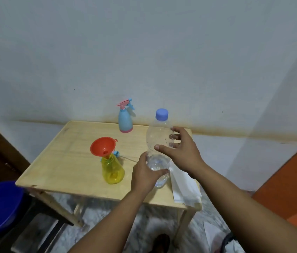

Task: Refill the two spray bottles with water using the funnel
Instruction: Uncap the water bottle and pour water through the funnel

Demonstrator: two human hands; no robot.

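Funnel (pixel 103 146) seated in yellow bottle (pixel 113 172), at 9 o'clock from water bottle (pixel 157 136). Left hand (pixel 144 174) grips its base, right hand (pixel 182 152) curls round its shoulder. Cap (pixel 162 114) still on; pouring remains.

Two forearms (pixel 118 216) are shown bare from the frame's lower edge to the wrists; the left hand (pixel 144 173) and the right hand (pixel 185 152) are likewise bare, the nails (pixel 157 147) kept short

Nothing legible shows anywhere: no words, brand, number or sign on the clear plastic bottle with the blue cap (pixel 157 132), the light-blue spray bottle (pixel 125 121) or the yellow translucent spray bottle (pixel 114 172).
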